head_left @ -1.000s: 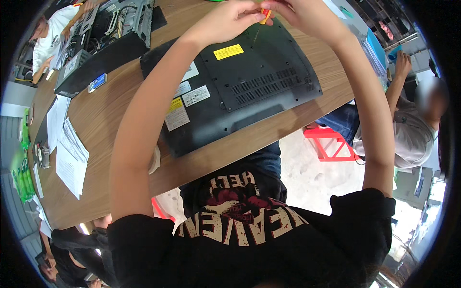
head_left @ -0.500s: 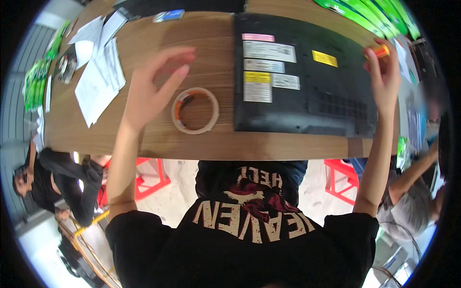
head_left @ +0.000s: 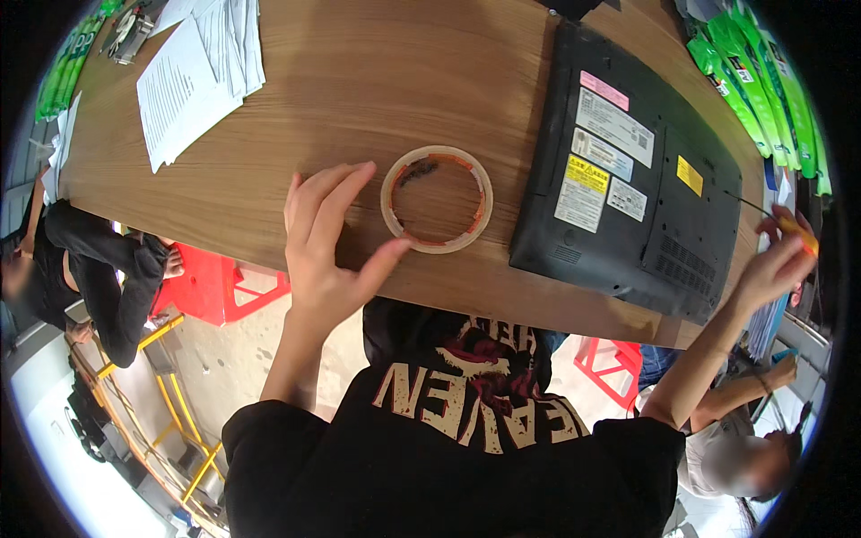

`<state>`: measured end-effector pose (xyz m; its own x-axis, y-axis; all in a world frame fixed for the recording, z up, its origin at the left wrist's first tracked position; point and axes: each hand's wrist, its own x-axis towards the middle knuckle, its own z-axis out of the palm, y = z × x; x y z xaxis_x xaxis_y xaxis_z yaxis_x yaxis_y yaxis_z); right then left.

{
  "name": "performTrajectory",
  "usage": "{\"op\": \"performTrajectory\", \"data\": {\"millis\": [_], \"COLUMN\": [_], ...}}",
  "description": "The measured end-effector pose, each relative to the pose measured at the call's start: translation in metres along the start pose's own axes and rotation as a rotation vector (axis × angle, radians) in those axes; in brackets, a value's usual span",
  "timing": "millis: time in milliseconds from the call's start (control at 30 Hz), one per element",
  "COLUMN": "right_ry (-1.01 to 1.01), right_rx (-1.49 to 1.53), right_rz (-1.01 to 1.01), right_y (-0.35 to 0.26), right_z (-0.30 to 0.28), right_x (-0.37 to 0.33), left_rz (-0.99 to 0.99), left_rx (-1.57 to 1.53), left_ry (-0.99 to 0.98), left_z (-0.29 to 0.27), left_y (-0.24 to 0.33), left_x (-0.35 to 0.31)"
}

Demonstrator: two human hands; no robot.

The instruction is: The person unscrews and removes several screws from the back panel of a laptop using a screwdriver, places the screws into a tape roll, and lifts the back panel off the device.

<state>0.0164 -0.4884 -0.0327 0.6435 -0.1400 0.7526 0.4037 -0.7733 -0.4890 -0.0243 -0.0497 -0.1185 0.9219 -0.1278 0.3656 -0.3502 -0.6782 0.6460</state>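
My left hand point(head_left: 325, 247) is open, fingers spread, its thumb close by the left rim of a tape roll point(head_left: 387, 199). The roll lies flat on the table, and small dark pieces, too small to name, lie inside its ring. At the right, a black laptop point(head_left: 655, 220) rests upside down with its labelled underside up. My right hand point(head_left: 771, 271) is closed on a screwdriver point(head_left: 797, 235) with an orange and yellow handle, beyond the laptop's right edge. The thin shaft points left over the laptop's corner area; whether its tip touches the case I cannot tell.
Loose printed sheets point(head_left: 193, 90) lie at the far left, with a small metal object point(head_left: 133, 36) behind them. Green packages point(head_left: 744, 85) stand at the far right. Red stools point(head_left: 202, 278) are below the table edge. Two other people sit left and right.
The view has turned, shifting the table and laptop in the picture. My left hand has come down beside the tape roll. My right hand has moved outward, still holding the screwdriver, whose shaft now shows.
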Motion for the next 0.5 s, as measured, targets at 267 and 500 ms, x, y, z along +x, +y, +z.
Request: {"op": "performTrajectory", "data": {"millis": [267, 500], "right_ry": [-0.167, -0.416], "right_rx": [0.813, 0.876], "right_rz": [0.453, 0.396], "right_y": [-0.137, -0.167], "right_z": [0.059, 0.125], "right_x": [-0.066, -0.093], "left_rz": [0.090, 0.063], "left_rx": [0.123, 0.055], "left_ry": [0.059, 0.181], "left_z": [0.011, 0.001], "left_y": [-0.004, -0.012], "left_x": [0.000, -0.012]}}
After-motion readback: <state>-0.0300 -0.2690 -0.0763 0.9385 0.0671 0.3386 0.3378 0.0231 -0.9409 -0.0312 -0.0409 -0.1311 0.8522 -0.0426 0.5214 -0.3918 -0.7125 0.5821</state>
